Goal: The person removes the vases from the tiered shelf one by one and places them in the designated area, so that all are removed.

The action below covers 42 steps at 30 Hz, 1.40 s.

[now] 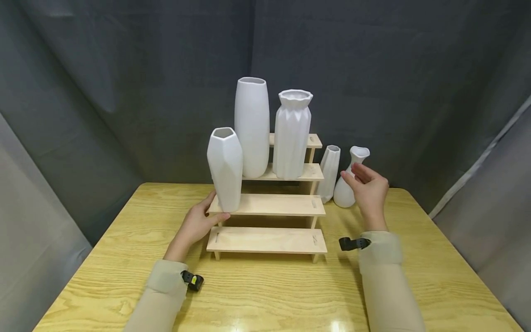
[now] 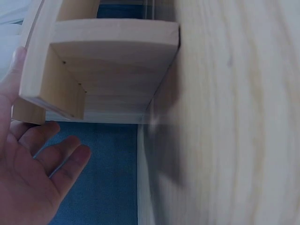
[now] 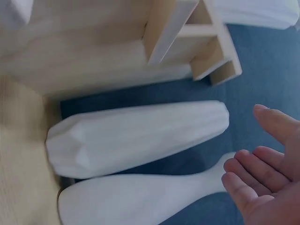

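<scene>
My left hand (image 1: 199, 223) is at the left end of a stepped wooden stand (image 1: 274, 240), gripping the second shelf from the bottom. Its thumb lies along the front edge, and in the left wrist view the other fingers (image 2: 70, 173) spread loosely beside the end. A white faceted vase (image 1: 226, 170) stands upright on that shelf, just above the hand. To the right, my right hand (image 1: 369, 193) is raised with thumb and fingers apart. It overlaps the neck of a white flared vase (image 1: 344, 191), beside a slim ribbed vase (image 3: 136, 138); both stand on the table.
One shelf higher stand a tall smooth white vase (image 1: 251, 129) and a pleated white vase (image 1: 292, 138) with a ruffled rim. The top shelf (image 1: 315, 141) shows behind them. A wooden table (image 1: 137, 240) bears everything, with a dark curtain (image 1: 166, 92) close behind.
</scene>
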{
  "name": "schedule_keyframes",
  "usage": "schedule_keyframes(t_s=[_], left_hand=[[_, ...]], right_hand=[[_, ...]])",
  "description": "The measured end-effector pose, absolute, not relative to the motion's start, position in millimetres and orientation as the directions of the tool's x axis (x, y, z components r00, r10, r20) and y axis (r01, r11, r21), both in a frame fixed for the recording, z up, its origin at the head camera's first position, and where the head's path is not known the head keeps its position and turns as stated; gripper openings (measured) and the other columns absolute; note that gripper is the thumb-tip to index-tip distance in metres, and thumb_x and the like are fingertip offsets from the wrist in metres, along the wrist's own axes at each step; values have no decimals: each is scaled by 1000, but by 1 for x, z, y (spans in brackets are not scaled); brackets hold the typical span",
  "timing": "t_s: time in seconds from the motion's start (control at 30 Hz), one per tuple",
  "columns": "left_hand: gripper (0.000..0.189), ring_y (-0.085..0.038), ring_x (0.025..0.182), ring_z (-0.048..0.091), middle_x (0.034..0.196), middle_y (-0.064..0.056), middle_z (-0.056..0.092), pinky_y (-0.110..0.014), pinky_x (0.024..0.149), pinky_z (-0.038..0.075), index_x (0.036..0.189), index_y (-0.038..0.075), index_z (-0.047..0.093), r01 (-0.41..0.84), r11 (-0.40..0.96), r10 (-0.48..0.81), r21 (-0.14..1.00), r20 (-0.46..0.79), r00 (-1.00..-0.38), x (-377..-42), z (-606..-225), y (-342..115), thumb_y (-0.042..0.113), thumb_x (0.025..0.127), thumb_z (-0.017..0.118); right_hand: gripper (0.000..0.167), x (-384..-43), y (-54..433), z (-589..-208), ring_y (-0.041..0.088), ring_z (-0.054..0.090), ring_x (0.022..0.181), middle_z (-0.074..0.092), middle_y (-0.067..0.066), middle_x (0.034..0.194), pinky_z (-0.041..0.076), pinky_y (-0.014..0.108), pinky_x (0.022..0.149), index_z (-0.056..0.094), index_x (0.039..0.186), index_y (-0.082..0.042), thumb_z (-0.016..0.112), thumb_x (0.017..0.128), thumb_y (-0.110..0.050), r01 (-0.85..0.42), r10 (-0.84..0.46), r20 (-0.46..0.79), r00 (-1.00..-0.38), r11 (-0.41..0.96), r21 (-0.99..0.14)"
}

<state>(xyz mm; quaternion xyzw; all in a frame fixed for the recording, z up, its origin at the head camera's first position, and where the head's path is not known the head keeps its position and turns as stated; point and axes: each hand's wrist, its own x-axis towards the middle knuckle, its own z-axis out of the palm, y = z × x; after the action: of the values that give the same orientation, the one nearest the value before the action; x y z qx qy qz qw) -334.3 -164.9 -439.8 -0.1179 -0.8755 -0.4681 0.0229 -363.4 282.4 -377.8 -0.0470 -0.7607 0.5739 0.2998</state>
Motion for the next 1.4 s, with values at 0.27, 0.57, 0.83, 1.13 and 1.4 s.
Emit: schedule_keyframes(t_s=[0.27,0.57,0.83,1.13,1.4], left_hand=[[99,-36,139,35,160,-7,26,-54,105,40,159,26,20,232,521,186,822,156,-970,-335,-439,-165,63,82,70],[98,-37,137,39,158,-9,29,-53,104,41,159,25,22,237,534,180,811,165,-970,-338,-434,-168,62,82,71],[99,-39,135,41,158,-9,29,-53,104,42,159,26,22,232,545,183,806,156,-971,-338,-436,-167,64,81,70],[98,-38,136,39,158,-8,29,-54,103,43,159,27,22,228,538,185,812,150,-971,-336,-438,-166,63,82,70],[99,-40,136,39,159,-9,28,-55,102,43,159,26,21,219,535,186,816,139,-973,-334,-439,-164,64,81,70]], right_hand=[[53,-352,263,-367,21,62,114,67,10,123,49,30,98,67,128,-4,82,83,-28,-328,335,452,-827,365,-871],[49,-340,239,-357,25,63,114,67,12,122,49,34,98,67,127,-3,82,83,-19,-404,271,488,-830,312,-860],[51,-330,226,-353,22,64,111,68,10,120,50,28,95,68,126,-4,83,82,-26,-418,239,493,-836,304,-856],[51,-317,197,-349,32,62,115,66,16,123,50,33,97,64,128,2,82,83,-14,-469,94,493,-865,200,-860],[52,-307,161,-346,26,62,116,66,15,124,47,40,100,64,128,2,83,82,-15,-476,-2,479,-878,131,-870]])
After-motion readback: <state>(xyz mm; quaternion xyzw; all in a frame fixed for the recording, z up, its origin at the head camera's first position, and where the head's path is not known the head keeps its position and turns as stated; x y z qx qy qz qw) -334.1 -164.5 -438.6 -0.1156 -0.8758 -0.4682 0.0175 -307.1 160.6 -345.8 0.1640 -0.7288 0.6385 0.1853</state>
